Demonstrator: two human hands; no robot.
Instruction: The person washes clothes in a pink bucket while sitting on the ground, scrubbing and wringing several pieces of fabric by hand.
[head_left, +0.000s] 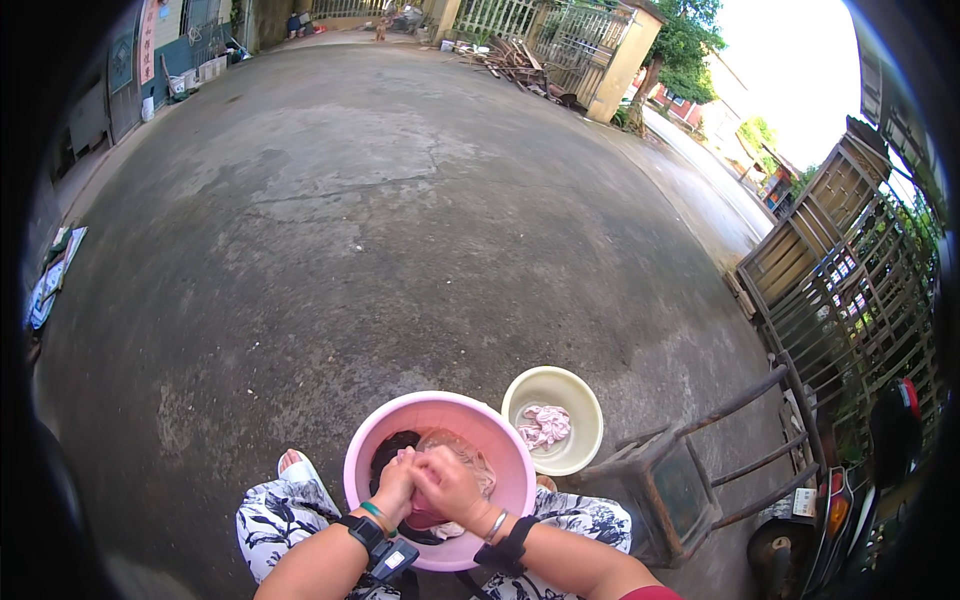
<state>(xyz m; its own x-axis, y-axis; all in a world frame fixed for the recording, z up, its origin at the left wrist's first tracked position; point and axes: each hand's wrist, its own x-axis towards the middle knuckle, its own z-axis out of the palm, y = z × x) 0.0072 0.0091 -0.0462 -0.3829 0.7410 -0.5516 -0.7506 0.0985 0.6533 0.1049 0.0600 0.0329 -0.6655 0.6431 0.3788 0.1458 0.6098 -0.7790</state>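
Observation:
A pink basin (362, 440) stands between my knees, with dark and pale wet laundry in it. Over its middle my left hand (393, 486) and my right hand (452, 486) are pressed together, fingers closed. Between and below them shows a reddish-pink cloth (424, 516), bunched in their grip; much of it is hidden by the hands. A pale, peach-coloured cloth (478, 462) lies in the basin beside my right hand. Just beyond, to the right, a cream basin (592, 436) holds a crumpled pink-and-white cloth (545, 426).
A worn chair (672, 490) stands close on my right, near the back of a parked motorbike (815, 530). A metal gate (850, 270) borders the right side. Scrap wood (515, 65) is piled at the far wall. Grey concrete floor (380, 260) stretches ahead.

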